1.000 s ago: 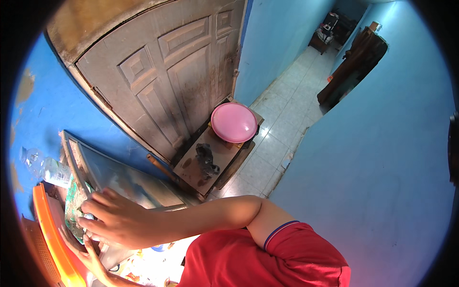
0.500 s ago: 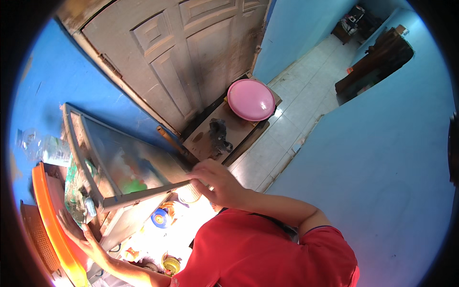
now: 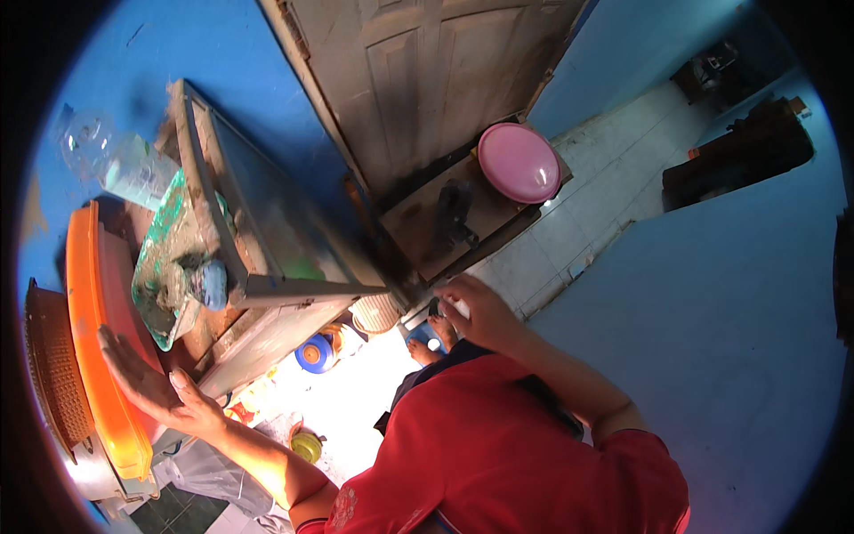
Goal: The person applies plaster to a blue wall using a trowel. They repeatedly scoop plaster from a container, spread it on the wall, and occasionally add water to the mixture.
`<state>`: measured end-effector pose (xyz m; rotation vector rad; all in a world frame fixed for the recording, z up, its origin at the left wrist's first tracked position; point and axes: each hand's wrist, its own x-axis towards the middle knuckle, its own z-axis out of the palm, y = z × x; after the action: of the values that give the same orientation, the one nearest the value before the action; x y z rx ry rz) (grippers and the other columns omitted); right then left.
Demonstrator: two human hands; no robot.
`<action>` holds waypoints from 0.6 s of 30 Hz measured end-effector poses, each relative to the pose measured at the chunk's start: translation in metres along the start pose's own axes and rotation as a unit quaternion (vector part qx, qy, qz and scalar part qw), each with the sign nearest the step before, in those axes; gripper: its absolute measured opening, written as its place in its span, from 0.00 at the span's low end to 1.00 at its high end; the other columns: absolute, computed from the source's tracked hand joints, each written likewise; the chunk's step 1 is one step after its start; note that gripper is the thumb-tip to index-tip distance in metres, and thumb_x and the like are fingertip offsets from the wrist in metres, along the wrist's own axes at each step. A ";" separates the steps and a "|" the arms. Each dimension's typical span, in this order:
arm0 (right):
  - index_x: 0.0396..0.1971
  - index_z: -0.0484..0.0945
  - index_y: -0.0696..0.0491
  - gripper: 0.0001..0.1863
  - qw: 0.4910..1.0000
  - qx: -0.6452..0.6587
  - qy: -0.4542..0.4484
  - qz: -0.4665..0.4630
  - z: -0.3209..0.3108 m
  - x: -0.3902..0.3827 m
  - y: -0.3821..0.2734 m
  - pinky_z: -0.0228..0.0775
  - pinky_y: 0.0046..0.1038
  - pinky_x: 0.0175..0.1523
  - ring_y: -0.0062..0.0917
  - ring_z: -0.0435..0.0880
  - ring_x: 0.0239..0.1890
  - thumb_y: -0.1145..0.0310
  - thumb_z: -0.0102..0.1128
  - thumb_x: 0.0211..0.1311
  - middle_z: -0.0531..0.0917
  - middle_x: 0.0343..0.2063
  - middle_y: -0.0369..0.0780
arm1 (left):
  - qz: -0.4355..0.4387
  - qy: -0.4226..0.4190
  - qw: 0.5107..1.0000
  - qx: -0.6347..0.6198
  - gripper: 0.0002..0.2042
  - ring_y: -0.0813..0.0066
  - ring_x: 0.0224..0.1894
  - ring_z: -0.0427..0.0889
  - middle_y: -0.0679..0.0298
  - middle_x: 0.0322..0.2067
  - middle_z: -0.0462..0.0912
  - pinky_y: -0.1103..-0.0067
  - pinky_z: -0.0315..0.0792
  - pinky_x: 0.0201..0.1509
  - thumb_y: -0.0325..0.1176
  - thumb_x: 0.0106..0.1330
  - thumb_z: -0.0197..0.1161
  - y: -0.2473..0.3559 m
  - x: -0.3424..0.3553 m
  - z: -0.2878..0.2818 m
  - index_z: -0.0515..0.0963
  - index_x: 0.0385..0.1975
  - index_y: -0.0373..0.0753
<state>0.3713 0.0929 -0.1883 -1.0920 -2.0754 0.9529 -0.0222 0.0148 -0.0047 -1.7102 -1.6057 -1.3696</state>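
Observation:
My left hand (image 3: 165,392) is open with fingers stretched out, against or just in front of the orange plastic basin (image 3: 107,356); I cannot tell whether they touch. Above it, on the wooden cabinet top, lies a dirty green tray (image 3: 158,285) with a grimy wad and a small blue item (image 3: 211,285). My right hand (image 3: 480,311) is curled, apart from the corner of the glass-panelled frame (image 3: 311,289). Something small and whitish shows at its fingers, too unclear to name.
A clear plastic bottle (image 3: 133,169) lies behind the tray. A brown woven basket (image 3: 58,365) stands left of the basin. By the door (image 3: 391,89), a low wooden bench (image 3: 414,222) bears a pink lid or basin (image 3: 519,163) and a dark rag. A blue round object (image 3: 315,353) sits below, in bright glare.
My right hand has come off the framed panel's corner and curled. My left hand stays open by the basin. The whole view has shifted, showing more of the floor at the lower left.

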 end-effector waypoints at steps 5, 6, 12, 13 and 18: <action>0.50 0.83 0.55 0.11 0.999 -0.005 0.048 0.023 -0.018 0.017 0.020 0.74 0.29 0.40 0.28 0.83 0.36 0.69 0.64 0.72 0.82 0.37 0.40 | 0.051 0.042 0.998 -0.024 0.44 0.32 0.76 0.60 0.32 0.73 0.59 0.43 0.53 0.79 0.53 0.71 0.64 0.007 -0.019 -0.006 0.57 0.75 0.25; 0.50 0.83 0.55 0.11 0.998 -0.019 0.051 0.024 -0.022 0.019 0.022 0.72 0.28 0.39 0.26 0.82 0.35 0.69 0.64 0.72 0.82 0.36 0.39 | 0.048 0.045 0.997 -0.036 0.44 0.32 0.76 0.60 0.32 0.73 0.60 0.43 0.53 0.79 0.53 0.70 0.64 0.008 -0.026 -0.009 0.57 0.75 0.26; 0.47 0.82 0.58 0.09 0.994 -0.008 0.082 0.065 -0.021 0.023 0.022 0.77 0.30 0.41 0.30 0.85 0.36 0.73 0.63 0.71 0.83 0.35 0.42 | 0.090 0.040 0.983 -0.155 0.34 0.39 0.70 0.71 0.38 0.67 0.71 0.46 0.65 0.72 0.46 0.72 0.60 0.023 -0.087 -0.025 0.65 0.72 0.31; 0.46 0.82 0.58 0.08 0.994 -0.008 0.088 0.057 -0.016 0.021 0.027 0.77 0.29 0.40 0.29 0.85 0.36 0.73 0.63 0.71 0.83 0.35 0.42 | 0.082 0.036 0.976 -0.200 0.31 0.41 0.66 0.75 0.40 0.63 0.74 0.47 0.70 0.69 0.43 0.71 0.59 0.024 -0.108 -0.030 0.67 0.70 0.32; 0.41 0.79 0.52 0.06 0.991 0.069 0.084 0.082 0.029 0.008 0.057 0.67 0.21 0.36 0.16 0.79 0.33 0.69 0.65 0.72 0.84 0.35 0.33 | -0.098 -0.094 0.967 -0.215 0.18 0.52 0.43 0.84 0.50 0.45 0.81 0.59 0.79 0.50 0.26 0.63 0.65 0.042 -0.195 -0.015 0.73 0.53 0.34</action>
<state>0.3700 0.1142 -0.2494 -1.2380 -1.7796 1.0305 0.0406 -0.1063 -0.1511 -2.0202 -1.7083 -1.8076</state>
